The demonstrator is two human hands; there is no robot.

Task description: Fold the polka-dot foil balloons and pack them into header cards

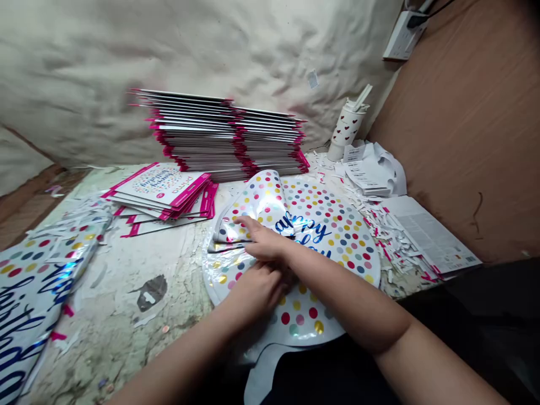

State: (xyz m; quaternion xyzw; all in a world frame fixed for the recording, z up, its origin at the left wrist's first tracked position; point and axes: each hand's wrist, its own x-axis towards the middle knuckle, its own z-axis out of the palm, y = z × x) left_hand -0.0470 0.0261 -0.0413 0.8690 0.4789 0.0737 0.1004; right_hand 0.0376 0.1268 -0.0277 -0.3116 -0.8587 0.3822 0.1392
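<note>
A stack of flat round foil balloons [350,225], white with coloured dots and blue "happy" lettering, lies on the table before me. The top balloon's left part is folded over into a flap [261,197]. My right hand [265,239] reaches across to the left and lies on this fold, its fingers stretched out and apart. Just below it, partly under the right wrist, my left hand [259,287] rests on the balloon with curled fingers. What those fingers hold, if anything, is hidden.
Behind stands a tall stack of pink-edged card packets [232,135], with a looser pile of packets [164,191] to its left. More foil balloons [34,304] lie at far left. On the right are a heart-patterned cup [346,129], label sheets [371,169], paper shreds [392,236] and a flat packet [430,230].
</note>
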